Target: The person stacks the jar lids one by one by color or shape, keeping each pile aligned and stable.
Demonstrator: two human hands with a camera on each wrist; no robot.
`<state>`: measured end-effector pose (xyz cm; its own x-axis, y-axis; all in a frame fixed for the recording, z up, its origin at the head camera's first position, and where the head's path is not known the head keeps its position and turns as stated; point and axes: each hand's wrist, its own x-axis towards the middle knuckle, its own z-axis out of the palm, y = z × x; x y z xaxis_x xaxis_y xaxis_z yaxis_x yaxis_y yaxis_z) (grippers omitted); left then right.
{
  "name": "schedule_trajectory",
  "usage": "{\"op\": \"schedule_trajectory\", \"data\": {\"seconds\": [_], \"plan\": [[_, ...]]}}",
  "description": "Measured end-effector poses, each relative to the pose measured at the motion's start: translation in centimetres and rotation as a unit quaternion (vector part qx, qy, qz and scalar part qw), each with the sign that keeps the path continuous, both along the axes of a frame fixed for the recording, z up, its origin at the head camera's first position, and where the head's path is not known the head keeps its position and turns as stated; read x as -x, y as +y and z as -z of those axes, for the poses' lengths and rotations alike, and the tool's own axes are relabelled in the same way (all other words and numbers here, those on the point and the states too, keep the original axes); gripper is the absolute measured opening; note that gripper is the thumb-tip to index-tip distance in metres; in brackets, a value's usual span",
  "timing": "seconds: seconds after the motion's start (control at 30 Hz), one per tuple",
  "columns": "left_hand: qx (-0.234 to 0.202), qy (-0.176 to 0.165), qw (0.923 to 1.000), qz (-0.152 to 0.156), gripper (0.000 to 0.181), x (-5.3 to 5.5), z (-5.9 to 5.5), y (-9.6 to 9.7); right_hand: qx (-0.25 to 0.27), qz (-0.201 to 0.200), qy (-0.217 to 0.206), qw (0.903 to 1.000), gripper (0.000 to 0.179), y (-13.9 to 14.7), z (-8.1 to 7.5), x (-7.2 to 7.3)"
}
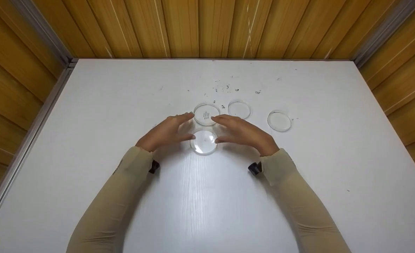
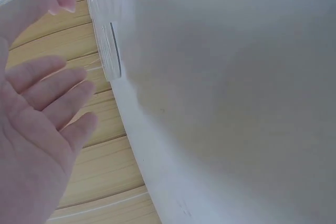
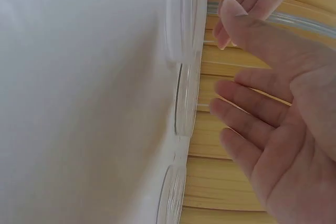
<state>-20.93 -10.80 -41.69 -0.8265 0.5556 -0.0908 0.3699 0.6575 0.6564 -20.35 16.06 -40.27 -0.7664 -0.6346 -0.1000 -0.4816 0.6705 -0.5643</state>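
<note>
A clear round petri dish sits between my two hands, nearest to me. Just behind it lies a second clear dish with small dark print on it. My left hand is at their left side, thumb and fingers spread apart. On the right side, my right hand mirrors it. Both wrist views show open palms, with nothing held in the left hand or the right hand. The thumb tips are close to the front dish's sides; whether they touch it I cannot tell.
Two more clear round pieces, one behind the right hand and one farther right, lie on the white table. Small dark specks are scattered behind them. Wood-slat panels border the table's back and sides.
</note>
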Motion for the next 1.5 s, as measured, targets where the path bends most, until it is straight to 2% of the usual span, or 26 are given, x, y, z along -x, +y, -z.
{"op": "schedule_trajectory", "data": {"seconds": [0.17,0.4,0.6,0.8,1.1,1.27,1.5], "plan": [[-0.012,0.012,0.9995,-0.026,0.081,1.0,-0.1,0.1,0.015,0.023,0.014,0.9995,0.075,0.5,-0.4,1.1],[-0.011,0.017,0.9989,-0.042,0.087,2.6,-0.2,0.6,0.012,0.062,0.0,0.998,0.081,1.2,-0.6,3.0],[0.003,0.008,0.9989,-0.045,0.089,3.7,-0.2,0.9,0.003,0.084,-0.017,0.9963,0.083,1.3,-0.4,4.2],[0.015,-0.009,0.9982,-0.057,0.089,4.7,0.3,1.3,-0.008,0.089,-0.032,0.9955,0.084,0.8,-0.3,5.2],[0.061,-0.046,0.9948,-0.067,0.087,5.2,0.5,2.1,-0.051,0.079,-0.044,0.9946,0.088,-0.4,0.4,6.2],[0.082,-0.059,0.9928,-0.064,0.085,5.3,0.7,2.6,-0.044,0.071,-0.047,0.9954,0.089,-0.8,0.9,6.2],[0.077,-0.072,0.9926,-0.061,0.08,5.1,0.7,3.0,-0.035,0.072,-0.055,0.9953,0.085,-1.1,1.3,6.0]]}}
